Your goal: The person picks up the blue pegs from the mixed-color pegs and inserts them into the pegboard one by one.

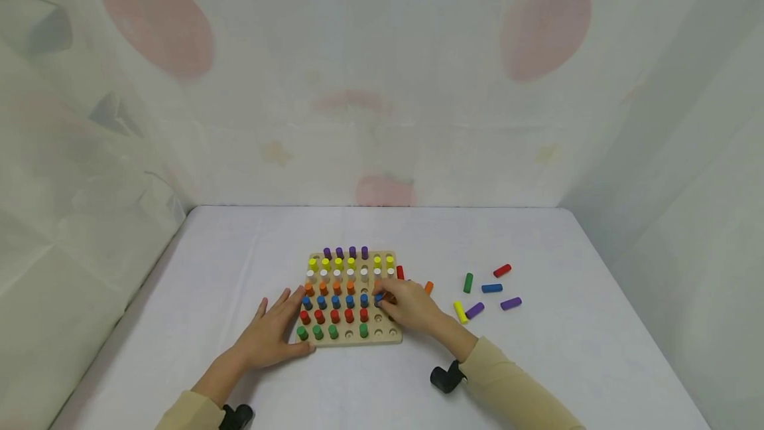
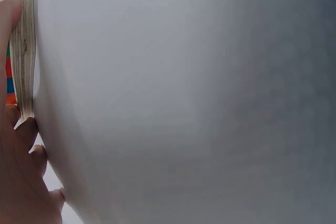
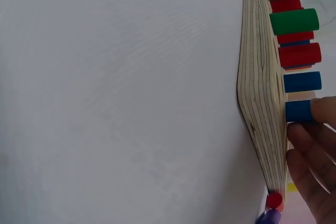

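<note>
A wooden pegboard point(image 1: 358, 342) carries rows of coloured pegs: purple, yellow, white, orange, blue, red and green from back to front. My right hand point(image 1: 412, 305) pinches a blue peg point(image 3: 298, 111) at the right end of the blue row; in the right wrist view its lower end meets the board. My left hand point(image 1: 271, 336) lies along the board's left side with the fingers extended. Its thumb touches the front left corner, and in the left wrist view the thumb point(image 2: 14, 10) rests against the layered edge. Part of the orange row is hidden behind my right hand.
Right of the board lie loose pegs: a green one point(image 1: 468, 283), a yellow one point(image 1: 460, 312), a blue one point(image 1: 492, 288), a red one point(image 1: 502, 271) and two purple ones point(image 1: 510, 303). An orange peg point(image 1: 428, 288) and a red peg point(image 1: 400, 273) lie nearer the board.
</note>
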`<state>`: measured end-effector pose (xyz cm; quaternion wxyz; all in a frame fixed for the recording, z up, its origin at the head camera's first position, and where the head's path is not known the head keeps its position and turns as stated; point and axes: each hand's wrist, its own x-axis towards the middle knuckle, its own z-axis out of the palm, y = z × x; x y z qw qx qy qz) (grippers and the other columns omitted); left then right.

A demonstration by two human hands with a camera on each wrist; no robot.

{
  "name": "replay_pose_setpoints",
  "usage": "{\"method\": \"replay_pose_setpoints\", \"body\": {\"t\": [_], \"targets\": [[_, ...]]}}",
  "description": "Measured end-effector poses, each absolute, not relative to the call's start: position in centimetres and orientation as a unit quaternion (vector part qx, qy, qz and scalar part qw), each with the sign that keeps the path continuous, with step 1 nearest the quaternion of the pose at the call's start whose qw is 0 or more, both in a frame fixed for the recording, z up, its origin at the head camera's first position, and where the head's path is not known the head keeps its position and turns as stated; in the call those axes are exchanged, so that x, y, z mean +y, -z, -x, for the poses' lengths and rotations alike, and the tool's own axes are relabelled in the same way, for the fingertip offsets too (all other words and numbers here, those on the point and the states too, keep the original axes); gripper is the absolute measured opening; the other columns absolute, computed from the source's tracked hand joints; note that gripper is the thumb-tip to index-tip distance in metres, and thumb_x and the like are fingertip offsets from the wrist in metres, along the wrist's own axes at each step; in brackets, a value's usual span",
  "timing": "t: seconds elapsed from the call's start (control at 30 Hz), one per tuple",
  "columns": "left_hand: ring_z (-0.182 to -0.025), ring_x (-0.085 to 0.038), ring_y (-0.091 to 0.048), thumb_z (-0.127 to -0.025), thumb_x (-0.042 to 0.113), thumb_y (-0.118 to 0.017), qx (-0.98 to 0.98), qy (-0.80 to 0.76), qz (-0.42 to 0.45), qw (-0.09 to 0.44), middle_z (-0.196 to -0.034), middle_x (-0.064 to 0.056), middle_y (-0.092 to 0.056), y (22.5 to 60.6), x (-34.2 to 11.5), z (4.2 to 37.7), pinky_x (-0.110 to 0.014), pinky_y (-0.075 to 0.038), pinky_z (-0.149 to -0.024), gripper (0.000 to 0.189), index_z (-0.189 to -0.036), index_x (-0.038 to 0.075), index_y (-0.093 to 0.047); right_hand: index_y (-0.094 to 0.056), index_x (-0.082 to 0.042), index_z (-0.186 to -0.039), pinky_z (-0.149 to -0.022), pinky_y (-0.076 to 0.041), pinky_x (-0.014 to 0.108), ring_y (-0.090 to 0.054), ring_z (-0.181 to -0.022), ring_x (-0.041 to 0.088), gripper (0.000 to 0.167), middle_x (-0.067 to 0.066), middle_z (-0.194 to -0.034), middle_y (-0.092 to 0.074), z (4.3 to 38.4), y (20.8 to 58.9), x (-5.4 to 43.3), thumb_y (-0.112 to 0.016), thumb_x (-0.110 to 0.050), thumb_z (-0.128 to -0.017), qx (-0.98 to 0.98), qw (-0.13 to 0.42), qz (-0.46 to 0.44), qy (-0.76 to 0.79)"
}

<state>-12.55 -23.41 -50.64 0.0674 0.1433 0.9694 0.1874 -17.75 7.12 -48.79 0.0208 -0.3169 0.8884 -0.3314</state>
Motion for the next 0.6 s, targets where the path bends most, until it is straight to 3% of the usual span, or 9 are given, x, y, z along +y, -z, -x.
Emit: {"method": "replay_pose_setpoints", "body": {"t": [0.23, 0.6], "targets": [[-0.139, -0.034, -0.02, -0.064, 0.077, -0.059, 0.97, -0.185, -0.146, 0.065, -0.149, -0.008, -0.031, 50.5, -23.4, 12.5, -0.064, -0.006, -0.107, 0.112, -0.148, 0.016, -0.019, -0.062, -0.015, -0.103, -0.068, -0.049, 0.012, -0.059, -0.08, -0.001, 0.015, -0.001, -0.097, -0.067, 17.7, 48.7, 7.2, -0.062, -0.013, -0.087, 0.882, 0.026, 0.322, 0.342], [-0.138, -0.034, -0.021, -0.065, 0.075, -0.06, 0.969, -0.186, -0.149, 0.061, -0.149, -0.007, -0.031, 50.2, -23.3, 12.4, -0.064, -0.008, -0.107, 0.11, -0.148, 0.016, -0.019, -0.065, -0.015, -0.102, -0.074, -0.051, 0.015, -0.058, -0.084, 0.001, 0.015, -0.006, -0.095, -0.066, 17.7, 48.3, 8.3, -0.06, -0.012, -0.088, 0.879, -0.017, 0.324, 0.35]]}}
